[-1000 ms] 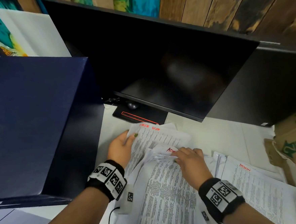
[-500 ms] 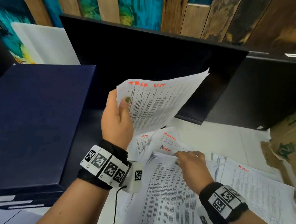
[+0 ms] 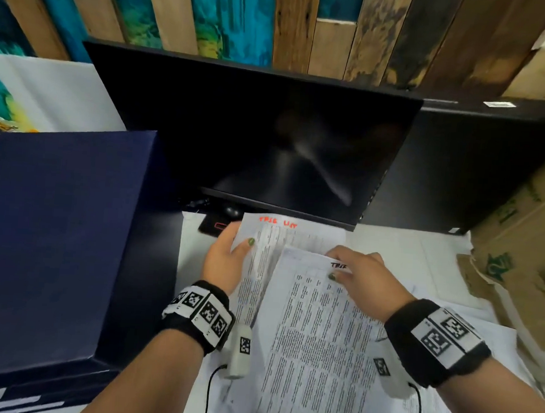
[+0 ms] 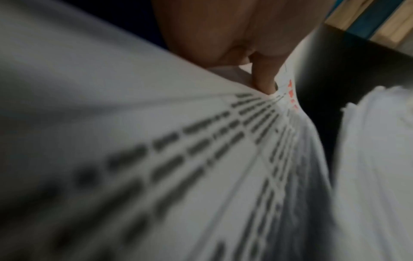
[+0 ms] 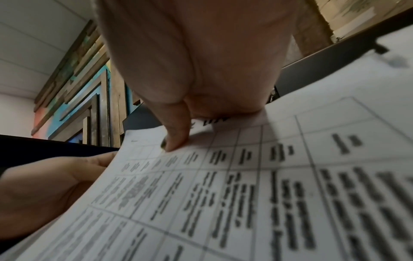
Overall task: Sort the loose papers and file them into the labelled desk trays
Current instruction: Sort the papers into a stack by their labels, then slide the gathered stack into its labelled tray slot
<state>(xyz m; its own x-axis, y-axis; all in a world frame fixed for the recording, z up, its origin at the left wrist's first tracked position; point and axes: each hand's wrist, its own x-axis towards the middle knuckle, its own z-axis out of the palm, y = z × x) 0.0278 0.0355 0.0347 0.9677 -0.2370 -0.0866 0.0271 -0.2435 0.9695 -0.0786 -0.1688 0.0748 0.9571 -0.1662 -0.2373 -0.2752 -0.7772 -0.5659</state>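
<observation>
My left hand pinches the left edge of a printed sheet headed in red marker, thumb on top; the left wrist view shows that sheet close up and blurred under the thumb. My right hand holds a second printed sheet with a black handwritten heading near its top edge, thumb on top and fingers under it. This sheet lies partly over the red-headed one. More loose papers lie spread on the white desk beneath. No labelled trays are identifiable.
A dark monitor stands just behind the papers, its base near my left hand. A large navy box fills the left side. Cardboard boxes crowd the right edge, and a black unit sits behind them.
My left hand has come down from mid-air with the red-headed sheet to just above the desk. My right hand has picked a second sheet off the pile and brought it over the first.
</observation>
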